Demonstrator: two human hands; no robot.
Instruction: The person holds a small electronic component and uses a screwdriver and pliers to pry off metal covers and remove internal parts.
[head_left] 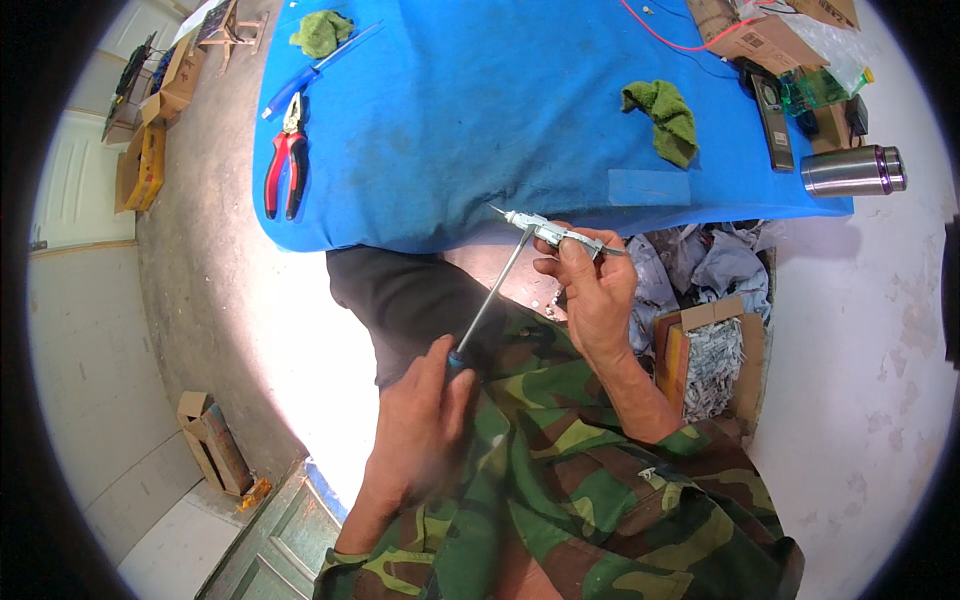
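Left hand is gripping a screwdriver, tip pressing into a small metal part pinched in the right hand.
Both hands are working closed over the lap, just below the blue table; the driving seems underway, the part not yet set down. Pliers are lying unused.

Left hand is curled into a loose fist with the thumb lying along the top, knuckles up, wrist bent a little, and its forearm comes in from the bottom edge in a camo sleeve. Right hand sits higher and further out, fingers bunched up and pinching at the tips, thumb pressed in against the index finger. That forearm runs back down to the lower right, sleeve pushed up, so wrist and lower forearm are bare.
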